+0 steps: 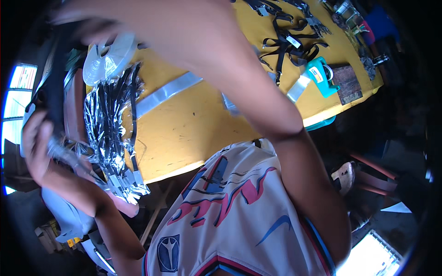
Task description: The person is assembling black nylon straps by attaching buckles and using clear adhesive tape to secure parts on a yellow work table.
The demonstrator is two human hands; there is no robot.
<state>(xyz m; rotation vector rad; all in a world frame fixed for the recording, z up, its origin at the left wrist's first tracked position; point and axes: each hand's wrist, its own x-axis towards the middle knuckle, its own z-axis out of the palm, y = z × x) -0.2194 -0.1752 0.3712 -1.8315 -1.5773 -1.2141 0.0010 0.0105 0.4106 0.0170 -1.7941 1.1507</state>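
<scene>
My left hand (37, 147) is at the far left, beside the table, its fingers curled and partly smeared by motion. A clear plastic sleeve (69, 154) runs from these fingers toward the pile and appears held. To its right, a pile of black straps in shiny clear plastic sleeves (110, 122) lies on the table's left end. My right arm reaches across the table to the upper left. There my right hand (103, 25) is heavily blurred above a large white roll (108, 57); its fingers and anything in them cannot be made out.
The yellow-topped table (179, 133) carries a flat clear plastic strip (168, 93), black straps with buckles (287, 41), a teal tape dispenser (322, 77) and a dark brown square (347, 83). A bright window (18, 101) is at left. A person in blue (384, 27) is at the far right.
</scene>
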